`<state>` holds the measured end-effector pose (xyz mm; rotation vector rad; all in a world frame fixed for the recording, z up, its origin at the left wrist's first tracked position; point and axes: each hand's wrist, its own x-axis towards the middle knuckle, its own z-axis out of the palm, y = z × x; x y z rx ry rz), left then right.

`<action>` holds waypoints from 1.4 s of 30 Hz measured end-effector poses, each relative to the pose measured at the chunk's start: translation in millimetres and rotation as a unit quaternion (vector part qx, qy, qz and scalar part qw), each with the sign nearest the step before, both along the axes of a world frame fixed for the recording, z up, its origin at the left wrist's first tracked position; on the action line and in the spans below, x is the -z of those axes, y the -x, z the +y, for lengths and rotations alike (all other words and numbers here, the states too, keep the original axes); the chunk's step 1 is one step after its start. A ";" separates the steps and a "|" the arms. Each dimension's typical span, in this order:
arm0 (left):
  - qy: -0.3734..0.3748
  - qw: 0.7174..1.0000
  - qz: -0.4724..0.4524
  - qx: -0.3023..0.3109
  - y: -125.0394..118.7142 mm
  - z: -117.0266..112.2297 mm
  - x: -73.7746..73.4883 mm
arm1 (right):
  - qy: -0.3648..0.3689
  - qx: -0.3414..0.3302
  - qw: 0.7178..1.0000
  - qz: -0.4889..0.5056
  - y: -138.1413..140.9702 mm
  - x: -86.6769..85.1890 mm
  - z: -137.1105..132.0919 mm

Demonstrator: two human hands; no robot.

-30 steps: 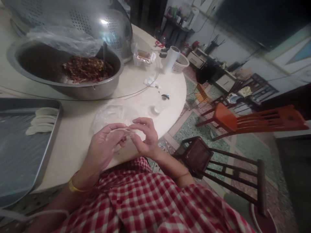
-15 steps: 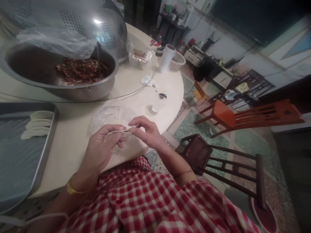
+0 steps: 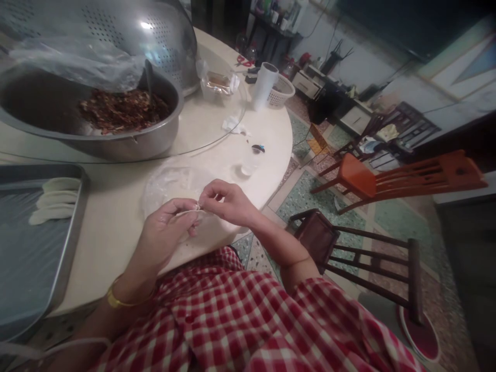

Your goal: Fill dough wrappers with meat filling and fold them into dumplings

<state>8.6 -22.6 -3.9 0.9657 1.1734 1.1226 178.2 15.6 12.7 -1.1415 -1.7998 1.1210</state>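
Observation:
My left hand (image 3: 165,235) cups a pale folded dumpling (image 3: 188,212) just above the near edge of the round table (image 3: 116,217). My right hand (image 3: 225,201) pinches the dumpling's top edge with fingertips pressed together. Beyond the hands lies a stack of round wrappers in clear plastic (image 3: 170,183). A big steel bowl (image 3: 127,144) with dark reddish filling (image 3: 120,109) and a spoon handle stands at the back. A metal tray (image 3: 58,258) at the left holds three finished dumplings (image 3: 54,199).
A perforated steel colander (image 3: 127,31) leans behind the bowl, with a plastic sheet (image 3: 77,62) draped on the bowl's rim. A white cup (image 3: 264,85), a white basket (image 3: 282,92) and scissors stand far back. Wooden chairs (image 3: 349,253) stand on the patterned floor at the right.
My right hand's fingers have closed from spread to a tight pinch on the dumpling's edge. The view has shifted slightly; the hands sit a little higher.

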 end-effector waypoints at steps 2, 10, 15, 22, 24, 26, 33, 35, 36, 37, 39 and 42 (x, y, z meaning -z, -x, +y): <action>-0.006 1.000 0.002 0.004 0.1 0.3 1.3 | -0.008 -0.016 1.000 0.000 -0.1 -2.0 -0.9; 0.008 0.999 -0.039 -0.013 0.1 3.0 -3.0 | -0.091 -0.030 0.995 -0.036 -5.3 -4.7 -8.0; 0.024 0.998 -0.057 -0.024 -0.7 4.5 -6.8 | -0.129 -0.048 0.989 -0.055 -10.2 -5.0 -8.6; 0.014 0.997 -0.066 -0.030 -1.5 2.5 -8.4 | -0.179 -0.052 0.980 -0.072 -15.4 -6.2 -9.6; 0.017 0.997 -0.068 -0.026 -2.0 2.3 -8.8 | -0.185 -0.050 0.978 -0.087 -15.1 -7.1 -10.6; 0.027 0.997 -0.068 -0.018 -2.8 1.9 -9.8 | -0.193 -0.050 0.975 -0.099 -13.4 -7.2 -11.7; 0.034 0.998 -0.054 -0.005 -3.8 -0.7 -12.7 | -0.202 0.018 0.970 -0.131 -5.1 -1.5 -11.8; 0.030 0.998 -0.052 -0.006 -3.3 -0.6 -12.0 | -0.190 0.024 0.971 -0.140 -4.7 -0.8 -11.4; 0.028 0.998 -0.052 -0.008 -2.9 -0.3 -11.6 | -0.188 0.023 0.972 -0.142 -5.0 -0.7 -11.3; 0.026 0.998 -0.053 -0.010 -2.5 0.1 -11.3 | -0.188 0.019 0.972 -0.141 -5.6 -0.8 -11.3; 0.021 0.998 -0.058 -0.017 -1.6 0.9 -11.2 | -0.189 0.011 0.973 -0.132 -7.7 -1.4 -11.8; 0.018 0.997 -0.066 -0.022 -0.5 1.3 -12.3 | -0.184 -0.008 0.977 -0.105 -10.7 -2.5 -12.6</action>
